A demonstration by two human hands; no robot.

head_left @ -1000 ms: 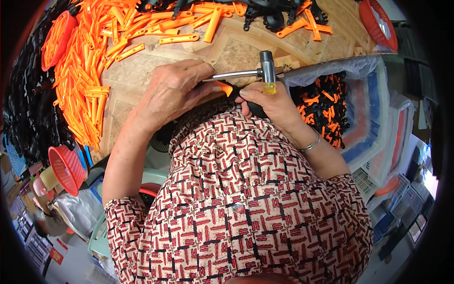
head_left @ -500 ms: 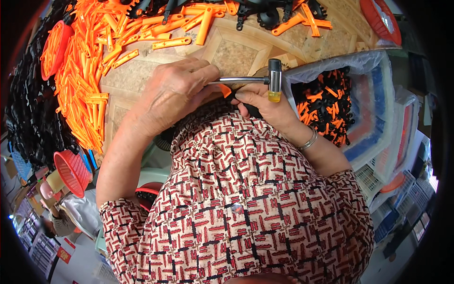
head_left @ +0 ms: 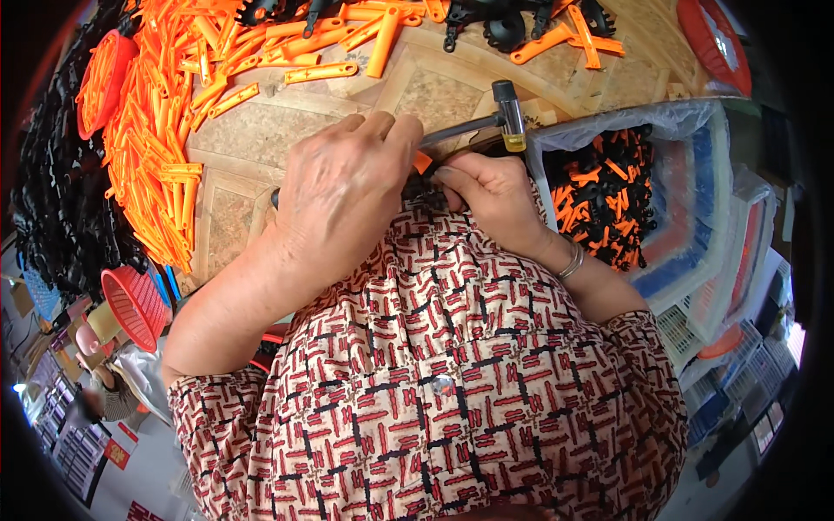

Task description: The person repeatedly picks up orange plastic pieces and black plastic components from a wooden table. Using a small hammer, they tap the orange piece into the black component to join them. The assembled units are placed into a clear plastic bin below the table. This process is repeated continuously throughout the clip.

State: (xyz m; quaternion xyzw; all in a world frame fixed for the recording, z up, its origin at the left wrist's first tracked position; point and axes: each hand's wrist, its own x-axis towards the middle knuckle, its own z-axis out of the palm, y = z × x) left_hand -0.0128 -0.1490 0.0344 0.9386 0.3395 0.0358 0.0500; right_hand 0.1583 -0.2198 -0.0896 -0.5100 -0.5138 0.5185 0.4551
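A small hammer with a metal shaft [head_left: 469,127] lies in my left hand [head_left: 343,178], whose fingers are closed round it. The hammer head [head_left: 509,117], with one black face and one yellow, sticks out just above my right hand [head_left: 497,193]. At the far left, the black end of the handle [head_left: 275,198] shows beyond my wrist. Between my hands an orange piece [head_left: 422,161] stands out at a black toothed part [head_left: 424,193], close against my shirt. My right thumb and fingers pinch at this black part, which is mostly hidden by the hands.
Orange plastic handles [head_left: 156,148] are heaped on the table's left, with black parts [head_left: 504,30] along the far side. To my right a lined crate [head_left: 686,200] holds black-and-orange pieces. Red baskets [head_left: 135,308] stand at the edges; a person [head_left: 109,399] is in the left background.
My left hand has turned and shifted slightly right, and its elbow has swung outward. The hammer now slants up to the right, with its handle end showing. My right hand keeps its pinch.
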